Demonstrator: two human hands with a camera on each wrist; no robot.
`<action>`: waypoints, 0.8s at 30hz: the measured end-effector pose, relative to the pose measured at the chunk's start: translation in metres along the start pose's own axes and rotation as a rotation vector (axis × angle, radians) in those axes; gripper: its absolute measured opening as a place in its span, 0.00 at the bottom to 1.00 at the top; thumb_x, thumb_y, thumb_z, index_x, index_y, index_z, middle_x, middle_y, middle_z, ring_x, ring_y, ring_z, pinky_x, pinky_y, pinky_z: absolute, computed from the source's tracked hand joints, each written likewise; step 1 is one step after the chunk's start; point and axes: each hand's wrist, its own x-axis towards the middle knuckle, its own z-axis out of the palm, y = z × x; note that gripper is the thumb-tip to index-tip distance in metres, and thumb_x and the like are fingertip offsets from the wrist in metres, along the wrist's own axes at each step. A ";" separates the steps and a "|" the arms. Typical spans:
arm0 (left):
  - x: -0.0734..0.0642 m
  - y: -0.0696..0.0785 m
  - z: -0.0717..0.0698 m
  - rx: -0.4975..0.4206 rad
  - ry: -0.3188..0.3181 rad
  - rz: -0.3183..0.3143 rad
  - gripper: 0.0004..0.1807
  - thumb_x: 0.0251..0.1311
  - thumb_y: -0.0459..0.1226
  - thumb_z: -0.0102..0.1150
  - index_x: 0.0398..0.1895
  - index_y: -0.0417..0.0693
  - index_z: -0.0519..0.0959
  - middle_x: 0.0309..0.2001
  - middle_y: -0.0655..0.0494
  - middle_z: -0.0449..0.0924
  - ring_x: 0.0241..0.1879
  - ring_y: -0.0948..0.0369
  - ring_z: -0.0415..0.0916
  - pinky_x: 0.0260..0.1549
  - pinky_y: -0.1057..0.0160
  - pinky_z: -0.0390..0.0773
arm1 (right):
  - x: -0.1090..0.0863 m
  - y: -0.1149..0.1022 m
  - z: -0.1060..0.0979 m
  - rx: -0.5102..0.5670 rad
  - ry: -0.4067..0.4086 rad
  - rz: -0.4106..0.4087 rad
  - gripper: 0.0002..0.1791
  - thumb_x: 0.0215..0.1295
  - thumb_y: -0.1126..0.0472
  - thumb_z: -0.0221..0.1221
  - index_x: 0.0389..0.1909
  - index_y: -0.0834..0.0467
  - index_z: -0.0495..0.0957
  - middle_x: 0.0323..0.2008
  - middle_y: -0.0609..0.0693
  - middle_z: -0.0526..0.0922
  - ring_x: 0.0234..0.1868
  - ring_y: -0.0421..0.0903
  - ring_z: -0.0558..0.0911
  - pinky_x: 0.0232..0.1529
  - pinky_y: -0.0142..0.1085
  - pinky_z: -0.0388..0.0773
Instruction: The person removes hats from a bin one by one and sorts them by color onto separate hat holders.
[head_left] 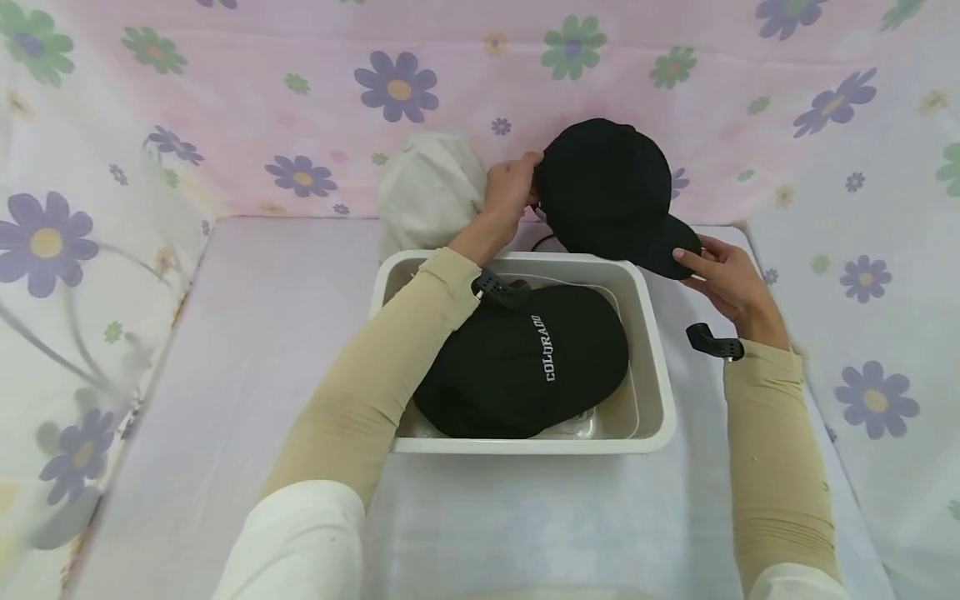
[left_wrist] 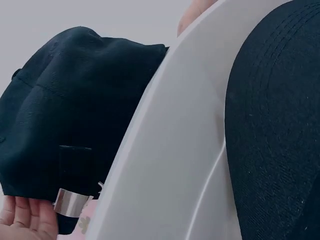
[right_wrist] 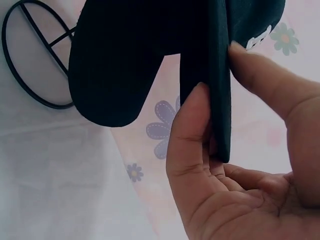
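Clamped in the left hand (head_left: 510, 187): the rear edge of a black baseball cap (head_left: 603, 179), with fingers (left_wrist: 34, 212) at that edge just beside a silver buckle (left_wrist: 71, 202). Pinched in the right hand (head_left: 723, 279): the same cap's brim (head_left: 678, 250), thumb on one face, fingers on the other. Set well apart, one at each end of the cap, crown between.

Held up at the far right corner of a white plastic tub (head_left: 660, 400); cannot tell whether touching the rim. Pointing right and toward the near side with the brim, long axis slanting from far left to near right. Marked with white lettering (right_wrist: 257, 40), too little in sight to read.

Inside the tub, a black COLORADO cap (head_left: 510, 379): brim to the right, long axis running left to right with a slight slant toward the far side. Past the tub's far rim, just left of the left hand, a white cap (head_left: 427, 183). Near the held cap, a black wire ring (right_wrist: 50, 46) crossed by spokes, partly hidden.

On both forearms, beige sleeves (head_left: 780, 450); at the cuffs, black wrist mounts (head_left: 501, 289). Underneath, a pale tablecloth (head_left: 255, 333); along the far side, pink floral cloth (head_left: 465, 58).
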 end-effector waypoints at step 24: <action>-0.001 0.003 -0.003 -0.040 -0.026 0.029 0.25 0.66 0.44 0.67 0.58 0.40 0.74 0.45 0.49 0.84 0.36 0.61 0.80 0.42 0.67 0.80 | 0.000 -0.011 0.009 0.058 0.066 -0.067 0.49 0.67 0.61 0.67 0.80 0.66 0.48 0.54 0.45 0.72 0.46 0.35 0.80 0.40 0.23 0.82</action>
